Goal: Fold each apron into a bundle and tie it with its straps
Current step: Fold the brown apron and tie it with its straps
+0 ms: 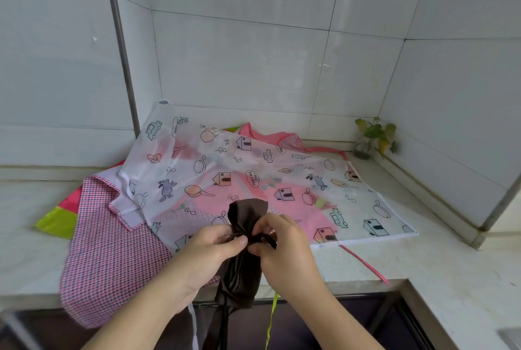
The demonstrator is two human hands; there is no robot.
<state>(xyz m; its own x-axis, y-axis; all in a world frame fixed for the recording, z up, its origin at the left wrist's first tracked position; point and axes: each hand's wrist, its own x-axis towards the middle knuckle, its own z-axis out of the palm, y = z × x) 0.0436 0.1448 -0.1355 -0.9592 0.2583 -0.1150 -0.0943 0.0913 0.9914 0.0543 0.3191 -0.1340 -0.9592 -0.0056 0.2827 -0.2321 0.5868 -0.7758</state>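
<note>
Brown apron bundle (244, 253) over marble counter (366, 265), tiled walls (253, 53).

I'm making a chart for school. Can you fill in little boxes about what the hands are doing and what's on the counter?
left hand: pinches the strap at the middle of the brown bundle
right hand: pinches the strap too
bundle: rolled up, tie not finished
counter: see-through apron with house pictures spread over a pink apron
corner: small plant
wall: pale tiles

Dark brown bundle (243, 251), white cartoon-print apron (253, 174), pink checked apron (112, 259), pale marbled counter (394, 265)
</note>
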